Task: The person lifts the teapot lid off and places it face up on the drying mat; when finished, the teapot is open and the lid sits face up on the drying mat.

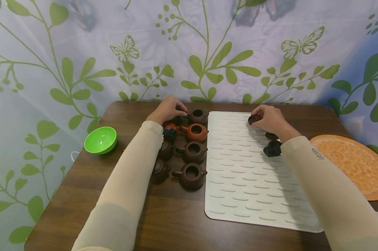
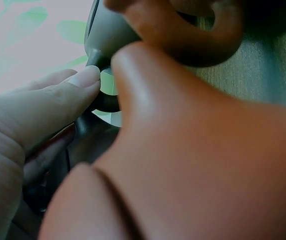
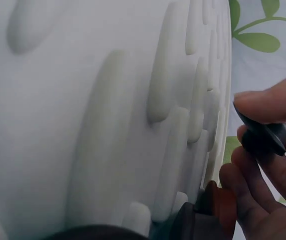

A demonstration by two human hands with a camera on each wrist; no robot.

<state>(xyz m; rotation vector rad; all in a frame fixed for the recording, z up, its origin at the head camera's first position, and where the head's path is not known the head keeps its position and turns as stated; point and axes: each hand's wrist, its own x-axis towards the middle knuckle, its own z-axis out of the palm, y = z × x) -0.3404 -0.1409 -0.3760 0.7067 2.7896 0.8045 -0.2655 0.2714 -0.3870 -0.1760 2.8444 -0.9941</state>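
Observation:
At the back of the table my left hand point(image 1: 167, 111) pinches the handle of a dark brown lidless teapot point(image 1: 198, 116); thumb and handle also show in the left wrist view. Over the far right part of the white mat point(image 1: 232, 205), my right hand point(image 1: 270, 120) holds a small dark teapot lid point(image 3: 265, 134) between thumb and fingers. Below that hand lie another dark lid point(image 1: 271, 136) and an orange-brown lid point(image 3: 224, 210). In front of the gripped teapot stand an orange teapot point(image 1: 195, 132) and two dark teapots point(image 1: 193, 150), all without lids.
More teapots point(image 1: 160, 170) stand left of that row, partly hidden by my left arm. A green bowl point(image 1: 100, 140) sits at the table's left edge. An orange round mat point(image 1: 348, 167) lies to the right. A patterned cloth point(image 1: 226, 52) hangs behind the table.

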